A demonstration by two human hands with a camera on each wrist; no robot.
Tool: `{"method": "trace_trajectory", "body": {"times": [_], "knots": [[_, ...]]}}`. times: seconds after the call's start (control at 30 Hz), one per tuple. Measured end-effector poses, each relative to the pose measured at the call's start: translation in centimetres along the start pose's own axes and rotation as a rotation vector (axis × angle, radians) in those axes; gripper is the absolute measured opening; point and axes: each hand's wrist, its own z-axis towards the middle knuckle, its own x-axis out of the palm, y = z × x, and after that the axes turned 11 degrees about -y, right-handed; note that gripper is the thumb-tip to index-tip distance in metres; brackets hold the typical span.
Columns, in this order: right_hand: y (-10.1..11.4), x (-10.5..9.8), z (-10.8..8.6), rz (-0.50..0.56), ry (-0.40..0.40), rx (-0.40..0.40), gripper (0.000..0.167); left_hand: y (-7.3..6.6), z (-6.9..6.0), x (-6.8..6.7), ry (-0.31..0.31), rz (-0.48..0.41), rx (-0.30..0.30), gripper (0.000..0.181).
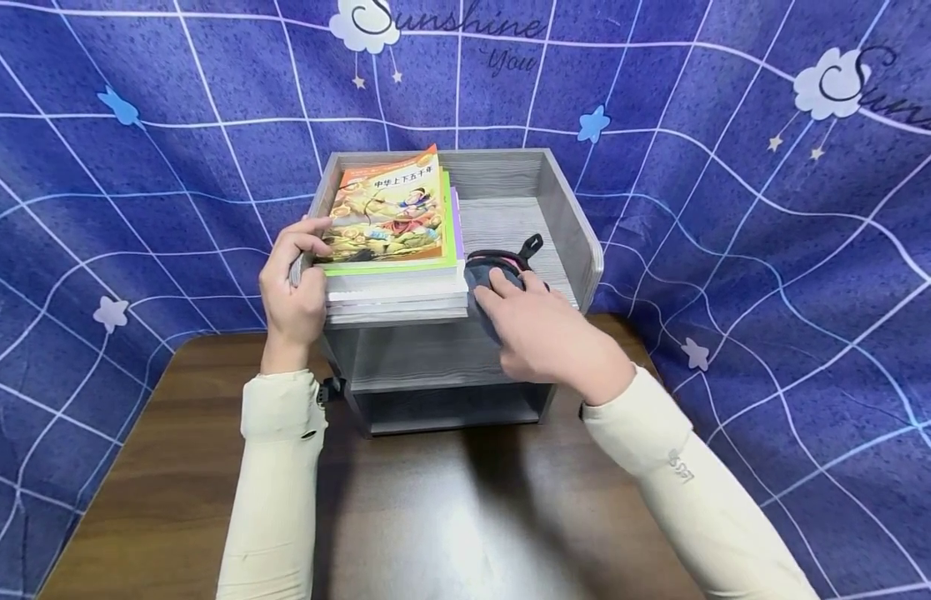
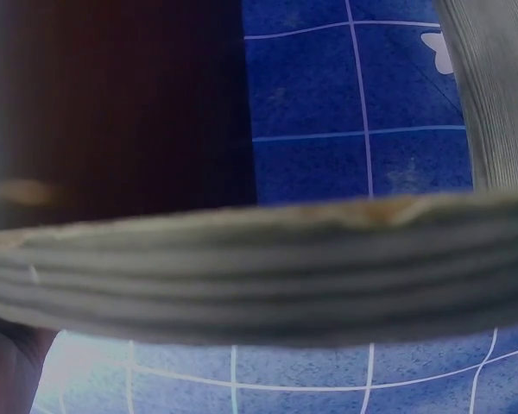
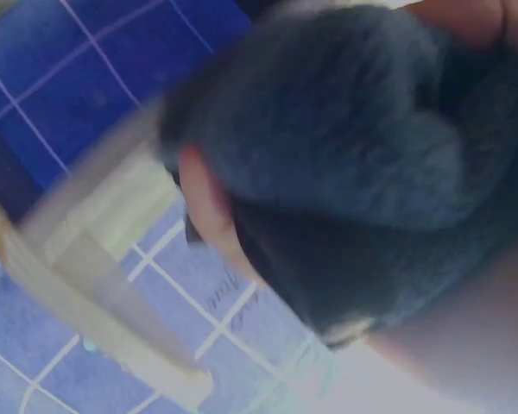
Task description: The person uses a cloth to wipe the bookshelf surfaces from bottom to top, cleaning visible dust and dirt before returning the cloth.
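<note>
A grey wood-grain desk shelf [image 1: 503, 217] stands on the brown table, with a stack of books [image 1: 393, 296] in the left part of its top tier. My left hand [image 1: 292, 283] grips the shelf's left side panel, fingers curled over its edge beside the books. In the left wrist view the panel's edge [image 2: 268, 280] crosses the picture and hides most of that hand. My right hand [image 1: 543, 333] holds a dark blue zippered pouch [image 3: 328, 129] with a black loop, just right of the books at the top tier's front. Part of the pouch is behind the hand.
Two lower tiers [image 1: 412, 358] of the shelf open toward me. Its right side panel [image 1: 573, 221] rises beside the right hand. A brown table [image 1: 202, 467] lies beneath, and a blue patterned cloth [image 1: 210, 167] hangs behind and at both sides.
</note>
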Motion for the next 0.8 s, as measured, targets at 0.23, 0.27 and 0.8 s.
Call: {"method": "trace_trajectory", "body": {"times": [0.23, 0.27, 0.8], "knots": [[-2.0, -4.5, 1.0, 0.143, -0.075, 0.004, 0.029, 0.0, 0.0, -0.1, 0.012, 0.010, 0.005, 0.023], [-2.1, -5.0, 1.6, 0.128, -0.103, 0.036, 0.028, 0.0, 0.0, -0.1, 0.010, 0.009, 0.005, 0.023], [-6.6, -0.1, 14.9, -0.148, -0.046, 0.355, 0.052, 0.1, 0.0, -0.3, 0.016, -0.011, 0.014, 0.022]]}}
